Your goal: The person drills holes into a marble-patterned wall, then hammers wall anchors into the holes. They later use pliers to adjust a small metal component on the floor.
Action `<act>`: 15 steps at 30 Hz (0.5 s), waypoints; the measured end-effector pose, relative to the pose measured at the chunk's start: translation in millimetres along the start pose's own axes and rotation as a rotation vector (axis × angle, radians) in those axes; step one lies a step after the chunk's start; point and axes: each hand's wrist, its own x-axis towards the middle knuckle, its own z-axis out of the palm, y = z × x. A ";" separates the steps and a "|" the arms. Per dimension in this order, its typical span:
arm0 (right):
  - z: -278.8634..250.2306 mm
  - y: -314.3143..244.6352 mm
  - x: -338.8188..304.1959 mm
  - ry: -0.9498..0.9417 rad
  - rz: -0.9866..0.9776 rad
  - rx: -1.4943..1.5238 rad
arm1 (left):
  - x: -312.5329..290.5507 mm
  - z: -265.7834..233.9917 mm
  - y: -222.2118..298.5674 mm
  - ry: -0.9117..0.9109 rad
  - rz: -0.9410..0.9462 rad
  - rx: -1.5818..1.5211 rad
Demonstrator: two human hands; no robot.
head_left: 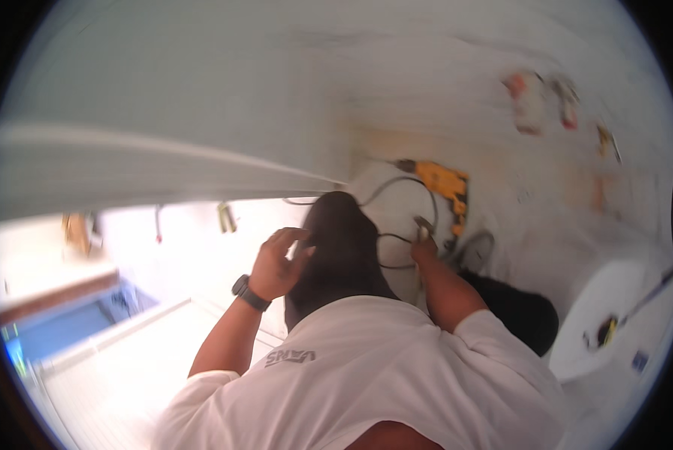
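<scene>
In the head view, the left hand (278, 264) is hovering by the dark-clad knee (342, 232), thumb and fingers standing apart; the right hand (424, 247) is reaching down near the yellow drill (443, 184), which is lying just beyond. Working well is meaning keeping fingers clear of the looping cable (435, 212). Blur is obscuring the right grip; I'm not telling whether it's closing on anything

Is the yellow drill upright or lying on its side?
Lying on its side: seen from above, the yellow drill shows its side profile.
</scene>
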 end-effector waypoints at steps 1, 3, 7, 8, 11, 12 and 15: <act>5.7 2.6 7.2 -0.010 0.004 -0.030 | -11.2 -4.2 -14.1 0.018 -0.018 -0.008; 11.7 5.1 23.1 -0.143 0.024 -0.173 | -32.7 -9.8 -41.9 0.078 -0.115 0.002; -3.0 -5.3 40.7 -0.317 -0.223 -0.615 | -74.3 -0.7 -101.8 0.183 -0.384 -0.093; -11.3 -20.1 40.7 -0.311 -0.283 -0.760 | -78.2 4.0 -119.4 0.196 -0.470 -0.148; -55.1 -89.4 20.2 -0.231 -0.254 -0.721 | -83.5 21.5 -170.3 0.256 -0.574 -0.123; -75.7 -116.1 4.9 -0.300 -0.396 -0.714 | -82.4 29.1 -185.8 0.278 -0.583 -0.132; -131.8 -211.8 -58.1 -0.212 -0.481 -0.363 | -72.4 47.9 -224.6 0.324 -0.640 -0.178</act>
